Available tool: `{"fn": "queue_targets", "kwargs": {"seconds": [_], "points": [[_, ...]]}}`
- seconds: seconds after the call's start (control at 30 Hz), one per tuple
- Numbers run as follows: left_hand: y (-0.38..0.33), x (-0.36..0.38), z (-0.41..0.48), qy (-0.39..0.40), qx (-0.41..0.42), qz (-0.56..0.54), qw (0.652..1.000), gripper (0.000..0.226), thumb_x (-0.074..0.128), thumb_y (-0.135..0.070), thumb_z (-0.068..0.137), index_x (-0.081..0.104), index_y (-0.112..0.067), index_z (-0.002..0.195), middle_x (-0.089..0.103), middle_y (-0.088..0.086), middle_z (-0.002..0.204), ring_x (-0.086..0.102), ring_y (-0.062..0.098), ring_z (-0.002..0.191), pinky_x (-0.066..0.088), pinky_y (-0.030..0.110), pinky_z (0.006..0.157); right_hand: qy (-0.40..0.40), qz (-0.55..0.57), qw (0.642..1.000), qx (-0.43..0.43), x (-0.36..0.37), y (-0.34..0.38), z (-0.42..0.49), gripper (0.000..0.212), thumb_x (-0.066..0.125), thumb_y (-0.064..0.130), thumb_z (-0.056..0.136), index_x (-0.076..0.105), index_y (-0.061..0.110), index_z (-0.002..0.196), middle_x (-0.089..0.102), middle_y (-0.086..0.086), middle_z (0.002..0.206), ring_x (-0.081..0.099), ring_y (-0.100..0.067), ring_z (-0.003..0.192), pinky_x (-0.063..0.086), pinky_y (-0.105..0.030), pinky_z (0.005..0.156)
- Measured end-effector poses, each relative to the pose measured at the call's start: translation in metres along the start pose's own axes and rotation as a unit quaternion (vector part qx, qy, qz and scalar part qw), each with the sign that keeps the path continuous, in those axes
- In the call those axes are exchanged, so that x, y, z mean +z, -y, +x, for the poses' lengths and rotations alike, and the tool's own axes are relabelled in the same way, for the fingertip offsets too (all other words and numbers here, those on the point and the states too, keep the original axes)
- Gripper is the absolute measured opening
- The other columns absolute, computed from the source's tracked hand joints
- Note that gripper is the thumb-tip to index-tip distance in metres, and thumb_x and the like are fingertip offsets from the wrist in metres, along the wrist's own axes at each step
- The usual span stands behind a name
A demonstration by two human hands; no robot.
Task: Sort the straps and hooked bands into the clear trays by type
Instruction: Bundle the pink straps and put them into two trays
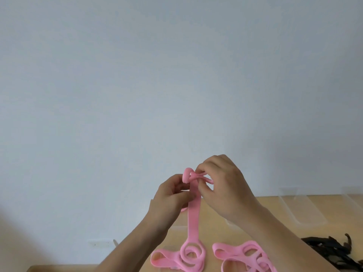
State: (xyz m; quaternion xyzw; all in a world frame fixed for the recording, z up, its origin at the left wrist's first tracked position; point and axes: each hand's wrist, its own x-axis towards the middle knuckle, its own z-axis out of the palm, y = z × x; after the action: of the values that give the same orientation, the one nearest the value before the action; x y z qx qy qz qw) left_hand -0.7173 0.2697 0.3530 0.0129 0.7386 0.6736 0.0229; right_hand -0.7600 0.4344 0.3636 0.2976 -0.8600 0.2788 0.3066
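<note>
I hold a pink strap (193, 216) up in front of the wall. My left hand (170, 199) grips it just below its top loop, and my right hand (222, 185) pinches the twisted upper end. The strap hangs down to a coiled end lying on the wooden table (216, 228). More pink straps (249, 254) lie looped on the table near the bottom edge. A clear tray (306, 214) stands at the right, partly behind my right forearm.
A heap of black straps (334, 250) lies at the lower right. A second clear tray (353, 197) shows at the far right edge. A pale wall fills the upper view, with a white socket (100, 243) low on it at the left.
</note>
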Motion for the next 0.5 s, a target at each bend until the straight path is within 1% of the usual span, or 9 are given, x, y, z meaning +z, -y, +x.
{"fn": "queue_targets", "kwargs": {"seconds": [0.07, 0.17, 0.2, 0.27, 0.33, 0.4, 0.47, 0.5], "points": [[0.002, 0.0, -0.003, 0.01, -0.01, -0.026, 1.0, 0.039, 0.06, -0.018, 0.076, 0.074, -0.014, 0.112, 0.074, 0.016, 0.111, 0.071, 0.034, 0.107, 0.054, 0.056, 0.101, -0.015, 0.001, 1.0, -0.012, 0.002, 0.001, -0.007, 0.022, 0.073, 0.003, 0.074, 0.066, 0.02, 0.086, 0.057, 0.008, 0.086, 0.053, -0.014, 0.083, 0.05, -0.03, 0.064], [-0.002, 0.001, -0.008, 0.01, -0.015, -0.091, 0.996, 0.041, 0.06, -0.029, 0.082, 0.074, -0.003, 0.111, 0.071, 0.025, 0.112, 0.071, 0.038, 0.104, 0.056, 0.051, 0.099, -0.036, 0.034, 0.998, -0.024, 0.002, 0.005, -0.015, 0.038, 0.072, 0.001, 0.077, 0.063, 0.036, 0.089, 0.055, 0.009, 0.084, 0.05, -0.008, 0.081, 0.047, -0.024, 0.063], [-0.003, 0.001, -0.009, 0.012, -0.013, -0.101, 0.995, 0.044, 0.06, -0.032, 0.085, 0.073, -0.001, 0.112, 0.071, 0.026, 0.112, 0.07, 0.04, 0.105, 0.055, 0.051, 0.099, -0.041, 0.036, 0.998, -0.026, 0.001, 0.005, -0.017, 0.038, 0.073, 0.0, 0.078, 0.064, 0.035, 0.09, 0.055, 0.009, 0.084, 0.049, -0.007, 0.079, 0.045, -0.022, 0.063], [-0.003, 0.0, -0.011, 0.015, -0.013, -0.101, 0.995, 0.04, 0.061, -0.031, 0.091, 0.071, 0.001, 0.113, 0.075, 0.021, 0.109, 0.071, 0.039, 0.106, 0.056, 0.05, 0.099, -0.044, 0.03, 0.998, -0.032, 0.002, 0.003, -0.019, 0.029, 0.076, 0.001, 0.08, 0.071, 0.028, 0.09, 0.057, 0.009, 0.086, 0.046, -0.005, 0.078, 0.044, -0.02, 0.064], [-0.001, 0.0, -0.012, 0.014, -0.015, -0.093, 0.995, 0.032, 0.063, -0.024, 0.094, 0.072, -0.001, 0.114, 0.076, 0.019, 0.111, 0.071, 0.038, 0.107, 0.056, 0.048, 0.098, -0.039, 0.031, 0.998, -0.038, 0.003, 0.0, -0.022, 0.024, 0.076, 0.006, 0.082, 0.076, 0.027, 0.095, 0.06, 0.007, 0.091, 0.048, -0.005, 0.081, 0.046, -0.02, 0.067], [0.001, 0.0, -0.012, 0.002, -0.016, -0.092, 0.996, 0.029, 0.065, -0.018, 0.09, 0.072, -0.003, 0.113, 0.077, 0.016, 0.104, 0.072, 0.035, 0.101, 0.057, 0.045, 0.093, -0.031, 0.033, 0.998, -0.04, 0.003, 0.001, -0.027, 0.025, 0.075, 0.008, 0.082, 0.077, 0.027, 0.098, 0.065, 0.003, 0.1, 0.056, -0.01, 0.088, 0.05, -0.024, 0.07], [0.0, 0.0, -0.011, -0.01, -0.011, -0.095, 0.995, 0.035, 0.068, -0.016, 0.081, 0.071, -0.003, 0.113, 0.076, 0.01, 0.091, 0.072, 0.029, 0.09, 0.056, 0.043, 0.089, -0.024, 0.037, 0.998, -0.036, 0.004, 0.004, -0.031, 0.027, 0.073, 0.008, 0.081, 0.077, 0.027, 0.1, 0.067, 0.001, 0.105, 0.062, -0.015, 0.094, 0.053, -0.027, 0.073], [-0.001, 0.0, -0.011, -0.013, -0.006, -0.091, 0.996, 0.037, 0.067, -0.016, 0.078, 0.07, -0.003, 0.112, 0.077, 0.009, 0.089, 0.071, 0.027, 0.087, 0.054, 0.045, 0.089, -0.021, 0.043, 0.998, -0.033, 0.003, 0.005, -0.031, 0.027, 0.072, 0.01, 0.081, 0.077, 0.027, 0.1, 0.068, 0.002, 0.106, 0.063, -0.015, 0.095, 0.053, -0.026, 0.075]]}}
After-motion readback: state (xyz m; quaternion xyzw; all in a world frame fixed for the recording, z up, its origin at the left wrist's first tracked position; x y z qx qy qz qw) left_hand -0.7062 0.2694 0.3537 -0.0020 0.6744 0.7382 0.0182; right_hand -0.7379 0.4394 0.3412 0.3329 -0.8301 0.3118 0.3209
